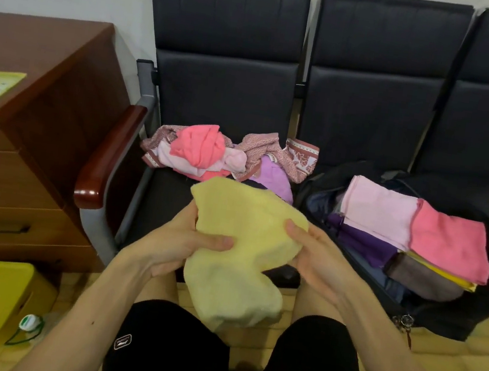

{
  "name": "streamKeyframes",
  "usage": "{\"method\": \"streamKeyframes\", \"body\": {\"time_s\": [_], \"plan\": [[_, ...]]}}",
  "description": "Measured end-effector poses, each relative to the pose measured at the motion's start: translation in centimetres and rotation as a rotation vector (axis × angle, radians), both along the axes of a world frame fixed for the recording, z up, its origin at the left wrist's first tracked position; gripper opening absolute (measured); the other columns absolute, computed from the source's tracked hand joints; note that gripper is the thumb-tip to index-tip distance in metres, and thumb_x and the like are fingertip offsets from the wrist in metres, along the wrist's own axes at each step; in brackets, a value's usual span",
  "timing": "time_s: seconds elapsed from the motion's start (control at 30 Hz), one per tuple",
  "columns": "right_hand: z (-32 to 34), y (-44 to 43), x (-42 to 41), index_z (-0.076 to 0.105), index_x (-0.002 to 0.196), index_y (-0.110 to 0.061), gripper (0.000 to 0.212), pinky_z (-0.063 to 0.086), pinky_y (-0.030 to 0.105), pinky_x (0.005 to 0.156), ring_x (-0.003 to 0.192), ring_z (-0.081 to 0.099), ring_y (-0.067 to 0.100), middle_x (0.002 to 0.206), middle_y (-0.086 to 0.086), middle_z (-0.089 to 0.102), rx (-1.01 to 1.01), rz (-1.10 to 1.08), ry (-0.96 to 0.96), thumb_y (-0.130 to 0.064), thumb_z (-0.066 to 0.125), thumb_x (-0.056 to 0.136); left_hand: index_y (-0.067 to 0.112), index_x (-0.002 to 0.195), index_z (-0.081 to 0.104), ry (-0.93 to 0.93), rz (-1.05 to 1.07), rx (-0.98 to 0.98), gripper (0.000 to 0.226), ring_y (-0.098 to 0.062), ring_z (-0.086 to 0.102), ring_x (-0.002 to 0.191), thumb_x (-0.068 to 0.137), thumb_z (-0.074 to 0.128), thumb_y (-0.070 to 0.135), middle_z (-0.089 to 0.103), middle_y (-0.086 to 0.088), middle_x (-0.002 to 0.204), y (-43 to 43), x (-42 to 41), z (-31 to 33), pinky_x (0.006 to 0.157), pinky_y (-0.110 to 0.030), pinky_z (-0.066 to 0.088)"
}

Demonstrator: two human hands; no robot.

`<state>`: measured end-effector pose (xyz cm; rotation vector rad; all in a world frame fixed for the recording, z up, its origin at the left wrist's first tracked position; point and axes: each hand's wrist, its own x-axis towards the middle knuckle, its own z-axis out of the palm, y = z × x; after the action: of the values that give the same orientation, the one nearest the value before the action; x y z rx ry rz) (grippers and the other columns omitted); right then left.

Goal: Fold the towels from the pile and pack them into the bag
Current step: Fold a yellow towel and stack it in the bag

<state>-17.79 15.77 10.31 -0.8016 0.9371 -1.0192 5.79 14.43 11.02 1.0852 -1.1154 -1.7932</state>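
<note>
Bench [225,88]: pile [201,148] centre, bag [453,324] right
Towel [238,266]: limp, light; we take corners
Left hand [185,240], right hand [315,252]: pinching it

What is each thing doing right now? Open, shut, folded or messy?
yellow towel: bunched, held by both hands.
left hand: grips the yellow towel.
right hand: grips the yellow towel.
pile: crumpled, unfolded, on the seat.
bag: open, folded towels inside.
drawers: shut.
</note>
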Motion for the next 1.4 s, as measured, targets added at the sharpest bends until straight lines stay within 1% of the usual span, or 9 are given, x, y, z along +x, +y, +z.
{"method": "streamKeyframes", "body": {"time_s": [0.23,0.43,0.6,0.77,0.93,1.03,1.13,1.23,1.4], "plan": [[4.7,-1.3,-0.2,0.066,0.110,-0.003,0.023,0.058,0.024,0.073,0.084,0.070,0.015,0.097,0.006,0.075,-0.279,-0.068,0.428,-0.021,0.055,0.099,0.007,0.115,0.066,-0.027,0.028,0.137,0.044,-0.019,0.074,0.082,0.073,0.070,0.016,0.074,-0.013,0.106,-2.0,-0.2,2.4,0.070,-0.029,0.061],[7.5,-2.2,0.7,0.062,0.115,-0.005,0.028,0.059,0.044,0.086,0.094,0.072,0.024,0.104,0.009,0.074,-0.364,-0.122,0.443,-0.019,0.069,0.091,0.018,0.139,0.051,0.107,0.196,0.084,0.068,-0.024,0.069,0.107,0.076,0.074,0.025,0.068,-0.008,0.125,-2.9,0.7,5.0,0.086,-0.038,0.058],[8.5,-2.3,0.9,0.052,0.129,-0.017,0.055,0.059,0.045,0.087,0.101,0.070,0.017,0.118,0.002,0.067,-0.414,-0.036,0.484,-0.011,0.079,0.081,0.040,0.133,0.050,0.103,0.161,-0.160,0.068,-0.026,0.069,0.108,0.077,0.064,0.004,0.071,-0.005,0.121,-2.2,2.1,6.6,0.079,-0.037,0.060],[8.5,-2.5,1.0,0.047,0.133,-0.025,0.064,0.058,0.036,0.086,0.101,0.063,0.006,0.120,-0.011,0.059,-0.513,-0.057,0.752,-0.012,0.080,0.080,0.042,0.121,0.059,-0.167,0.120,-0.341,0.069,-0.018,0.070,0.106,0.071,0.068,-0.004,0.066,0.000,0.125,-1.8,2.2,7.2,0.075,-0.030,0.061],[7.6,-2.8,0.2,0.044,0.120,-0.023,0.055,0.056,0.017,0.062,0.071,0.069,0.001,0.077,-0.008,0.070,-0.470,-0.136,0.805,-0.013,0.081,0.080,0.027,0.109,0.066,-0.425,0.092,-0.366,0.043,-0.003,0.071,0.088,0.083,0.066,-0.007,0.068,0.004,0.108,-2.4,2.2,7.3,0.073,-0.022,0.060],[7.1,-3.0,0.0,0.047,0.138,-0.021,0.066,0.056,0.019,0.075,0.082,0.071,0.003,0.081,-0.006,0.073,-0.526,-0.098,0.859,-0.014,0.080,0.081,0.031,0.102,0.068,-0.543,0.097,-0.378,0.035,-0.008,0.070,0.092,0.083,0.070,0.001,0.067,0.004,0.107,-2.9,2.2,7.2,0.072,-0.017,0.057],[7.0,-3.1,-0.2,0.060,0.133,-0.014,0.052,0.054,0.029,0.093,0.091,0.071,0.006,0.084,-0.004,0.076,-0.557,-0.072,0.943,-0.014,0.077,0.084,0.036,0.102,0.068,-0.666,0.139,-0.417,0.033,-0.011,0.066,0.101,0.082,0.074,0.009,0.067,0.006,0.111,-3.6,2.4,7.1,0.089,-0.030,0.054],[7.4,-3.0,-0.3,0.072,0.115,-0.013,0.034,0.055,0.026,0.090,0.089,0.069,0.000,0.085,-0.007,0.076,-0.606,-0.098,0.951,-0.012,0.078,0.082,0.028,0.117,0.068,-0.782,0.166,-0.468,0.038,-0.009,0.061,0.104,0.083,0.075,0.013,0.063,0.008,0.118,-4.1,2.5,7.5,0.093,-0.033,0.051],[7.9,-2.6,-0.2,0.073,0.109,-0.015,0.029,0.053,0.015,0.081,0.083,0.070,-0.003,0.067,-0.019,0.070,-0.626,-0.146,0.942,-0.025,0.077,0.083,0.019,0.127,0.066,-0.857,0.194,-0.525,0.043,-0.005,0.061,0.096,0.085,0.074,0.014,0.065,0.005,0.115,-4.5,2.6,7.9,0.077,-0.021,0.048]]}}
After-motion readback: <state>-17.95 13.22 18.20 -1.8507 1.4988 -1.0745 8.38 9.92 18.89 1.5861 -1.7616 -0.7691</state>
